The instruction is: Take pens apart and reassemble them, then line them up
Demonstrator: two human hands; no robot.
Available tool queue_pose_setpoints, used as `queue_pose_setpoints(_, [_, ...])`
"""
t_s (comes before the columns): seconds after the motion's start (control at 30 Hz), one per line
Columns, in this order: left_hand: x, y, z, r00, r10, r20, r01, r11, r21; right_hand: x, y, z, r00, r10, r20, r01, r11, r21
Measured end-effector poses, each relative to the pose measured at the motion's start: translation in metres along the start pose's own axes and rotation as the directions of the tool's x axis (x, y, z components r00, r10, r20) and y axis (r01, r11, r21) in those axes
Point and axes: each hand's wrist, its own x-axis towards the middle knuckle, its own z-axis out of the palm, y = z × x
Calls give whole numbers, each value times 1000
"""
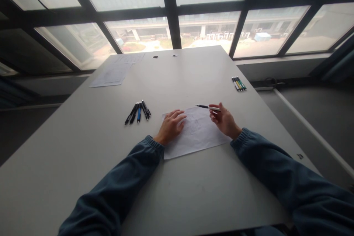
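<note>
A white sheet of paper [204, 136] with faint line marks lies at a slant on the table in front of me. Flat on its left part rests my left hand [172, 125], fingers stretched out and holding nothing. My right hand [223, 121] is over the sheet's right side, its fingers closed on a black and white pen [204, 106]. The pen lies nearly level, its tip pointing left and seemingly off the paper. Left of the sheet is a loose group of pens [138, 113], mostly black, one of them blue.
Several markers [239, 83] with coloured barrels lie side by side near the table's right edge. More papers [112, 73] are at the far left. The white table [177, 77] reaches to the windows and has two small holes at its far end. A small dark item [300, 156] sits by the right edge.
</note>
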Motion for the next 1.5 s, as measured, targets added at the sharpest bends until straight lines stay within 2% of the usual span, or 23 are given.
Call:
queue_pose_setpoints(0.1, [-1, -2, 2, 999, 6, 33, -6, 1000, -11, -2, 6, 4, 993, -118, -6, 116, 982, -149])
queue_pose_setpoints(0.2, [-1, -3, 2, 997, 21, 74, -19, 999, -30, -5, 11, 6, 969, -248, 24, 243, 923, -297])
queue_pose_setpoints(0.3, [-1, -2, 2, 995, 26, 99, -22, 999, -43, -8, 15, 6, 967, -222, 124, 254, 871, -421])
queue_pose_setpoints(0.47, [0, 1, 0, 994, 15, 107, -9, 998, -58, -8, 23, 7, 943, -293, 156, 317, 656, -684])
queue_pose_setpoints(0.6, [0, 1, 0, 993, 10, 114, -3, 998, -55, -9, 26, 6, 966, -208, 156, 256, 656, -710])
queue_pose_setpoints(0.67, [0, 1, 0, 994, 8, 113, -2, 999, -53, -9, 28, 5, 965, -197, 171, 258, 626, -736])
queue_pose_setpoints(0.83, [1, 1, 1, 994, 7, 110, 0, 998, -66, -8, 30, 2, 953, -225, 202, 290, 496, -819])
queue_pose_setpoints(1.13, [0, 1, 1, 995, 13, 95, -6, 998, -70, -8, 32, 1, 949, -210, 237, 311, 486, -816])
queue_pose_setpoints(1.37, [1, 2, -1, 995, 9, 95, -2, 997, -77, -5, 31, 2, 913, -325, 248, 360, 351, -864])
queue_pose_setpoints(1.5, [1, 3, 0, 995, 10, 103, -4, 998, -61, -6, 30, 2, 916, -313, 250, 357, 355, -864])
